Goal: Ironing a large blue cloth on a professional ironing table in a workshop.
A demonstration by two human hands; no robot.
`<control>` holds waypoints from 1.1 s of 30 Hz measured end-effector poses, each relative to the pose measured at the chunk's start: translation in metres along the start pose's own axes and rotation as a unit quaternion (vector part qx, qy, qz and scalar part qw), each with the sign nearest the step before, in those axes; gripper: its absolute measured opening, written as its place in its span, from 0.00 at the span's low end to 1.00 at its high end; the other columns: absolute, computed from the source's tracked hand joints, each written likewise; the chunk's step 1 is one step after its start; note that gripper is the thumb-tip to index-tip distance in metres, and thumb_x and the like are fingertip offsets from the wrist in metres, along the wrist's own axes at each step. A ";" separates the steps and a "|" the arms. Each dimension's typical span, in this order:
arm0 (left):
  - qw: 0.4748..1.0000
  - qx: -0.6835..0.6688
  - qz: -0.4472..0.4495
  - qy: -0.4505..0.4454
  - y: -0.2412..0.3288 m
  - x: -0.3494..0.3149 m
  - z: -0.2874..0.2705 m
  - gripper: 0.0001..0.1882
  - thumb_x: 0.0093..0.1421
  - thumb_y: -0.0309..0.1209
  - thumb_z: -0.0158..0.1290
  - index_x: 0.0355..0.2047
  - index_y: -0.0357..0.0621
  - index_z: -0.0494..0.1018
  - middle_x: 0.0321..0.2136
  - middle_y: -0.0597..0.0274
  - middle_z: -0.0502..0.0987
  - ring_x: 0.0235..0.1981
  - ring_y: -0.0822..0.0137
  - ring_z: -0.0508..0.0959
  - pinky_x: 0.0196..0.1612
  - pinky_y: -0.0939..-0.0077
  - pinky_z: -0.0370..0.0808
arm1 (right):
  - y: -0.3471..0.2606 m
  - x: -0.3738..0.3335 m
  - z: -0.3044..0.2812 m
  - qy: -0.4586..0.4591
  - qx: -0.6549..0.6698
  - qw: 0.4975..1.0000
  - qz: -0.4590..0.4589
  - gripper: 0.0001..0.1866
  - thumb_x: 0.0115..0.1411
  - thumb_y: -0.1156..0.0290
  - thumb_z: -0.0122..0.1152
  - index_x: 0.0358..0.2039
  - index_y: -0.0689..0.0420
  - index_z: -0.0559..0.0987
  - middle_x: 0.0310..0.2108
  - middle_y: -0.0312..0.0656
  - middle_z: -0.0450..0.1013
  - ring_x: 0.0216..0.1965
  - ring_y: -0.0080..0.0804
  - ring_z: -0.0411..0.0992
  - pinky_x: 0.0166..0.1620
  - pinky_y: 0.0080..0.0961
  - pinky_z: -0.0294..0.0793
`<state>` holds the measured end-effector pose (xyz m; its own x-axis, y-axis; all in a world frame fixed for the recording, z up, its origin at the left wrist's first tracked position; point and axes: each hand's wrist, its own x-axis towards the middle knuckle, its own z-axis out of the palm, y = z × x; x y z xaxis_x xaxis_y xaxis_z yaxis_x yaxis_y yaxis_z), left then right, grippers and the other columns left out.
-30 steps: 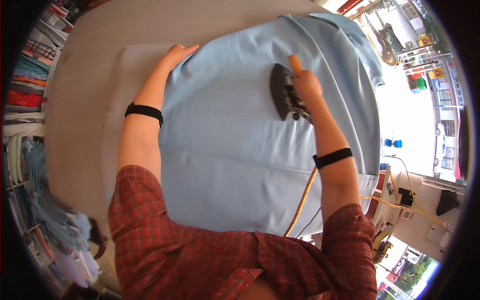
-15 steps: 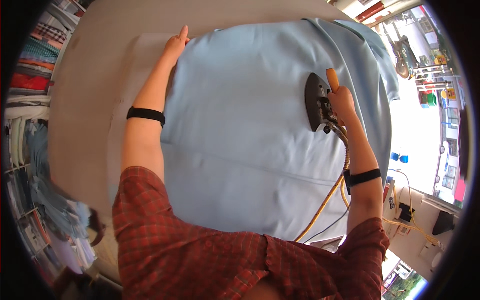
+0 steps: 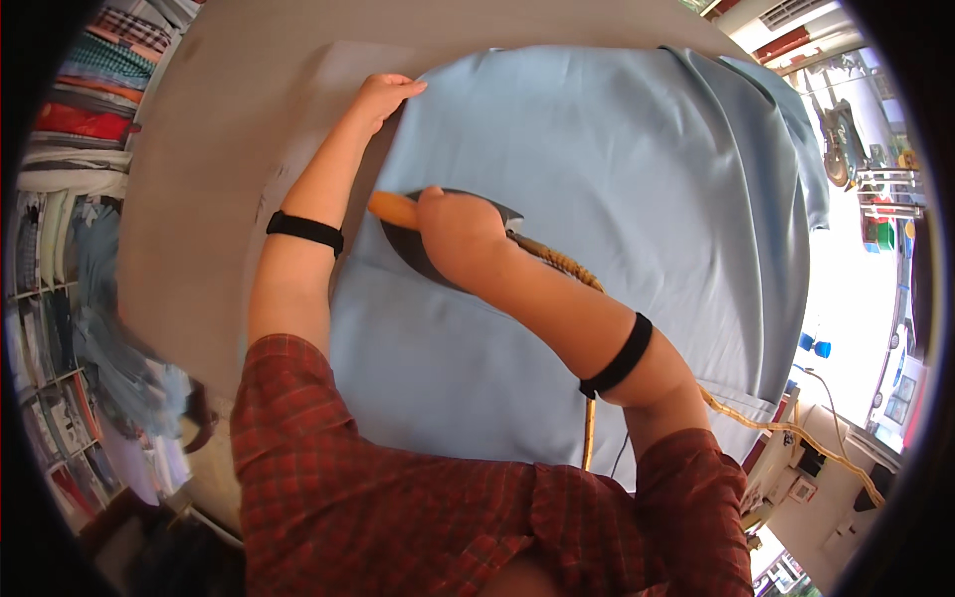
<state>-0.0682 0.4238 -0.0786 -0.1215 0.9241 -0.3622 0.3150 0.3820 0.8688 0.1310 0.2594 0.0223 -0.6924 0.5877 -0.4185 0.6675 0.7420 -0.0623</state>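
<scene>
A light blue cloth (image 3: pixel 557 189) is spread before me, mostly smooth, with folds along its right side. At its far left corner, my left hand (image 3: pixel 383 99) is closed with fingertips pinching the edge. My right hand (image 3: pixel 460 234) is wrapped round the wooden handle of a dark iron (image 3: pixel 406 247). The iron rests on the cloth near its left edge, handle tip pointing left; my hand and forearm hide part of it. A wrapped hose (image 3: pixel 557 261) runs from the iron's rear and passes under my right forearm.
The cloth lies on a wide grey-brown padded table (image 3: pixel 219 179). Shelves of folded garments (image 3: pixel 90 124) and hanging clothes (image 3: pixel 104 289) line the left. A yellowish cord (image 3: pixel 761 423) runs off to the right, near a bright opening (image 3: pixel 846 269).
My right hand has swept the iron from the cloth's right part to its left edge, turning it leftward. My left hand's raised thumb has come down, and its fingers now reach over the cloth's corner.
</scene>
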 end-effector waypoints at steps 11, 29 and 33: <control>1.000 -0.022 0.022 0.000 -0.011 0.010 0.023 0.21 0.54 0.40 0.62 0.41 0.35 0.78 0.38 0.59 0.80 0.41 0.68 0.77 0.45 0.72 0.72 | 0.132 -0.015 -0.030 0.084 0.275 0.897 0.334 0.09 0.60 0.70 0.56 0.39 0.60 0.76 0.38 0.46 0.78 0.41 0.39 0.78 0.39 0.30 0.78; 0.767 0.559 0.311 0.045 -0.021 -0.161 0.118 0.31 0.65 0.55 0.42 0.67 0.70 0.52 0.70 0.68 0.45 0.70 0.58 0.44 0.66 0.40 0.41 | 0.211 -0.286 0.115 0.148 0.142 0.867 0.455 0.12 0.57 0.65 0.55 0.37 0.59 0.74 0.26 0.51 0.76 0.30 0.53 0.76 0.37 0.45 0.74; 0.763 0.555 0.324 0.067 -0.027 -0.151 0.128 0.30 0.65 0.58 0.38 0.67 0.75 0.52 0.70 0.72 0.47 0.70 0.59 0.45 0.65 0.36 0.41 | 0.287 -0.327 0.122 0.222 0.180 0.815 0.505 0.11 0.55 0.67 0.55 0.32 0.61 0.77 0.29 0.54 0.77 0.33 0.52 0.76 0.38 0.44 0.75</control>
<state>0.0620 0.2733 -0.0908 0.3257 0.9371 0.1254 0.9444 -0.3287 0.0034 0.5825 0.2414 0.0308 0.2812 0.9580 -0.0563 0.9401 -0.2867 -0.1843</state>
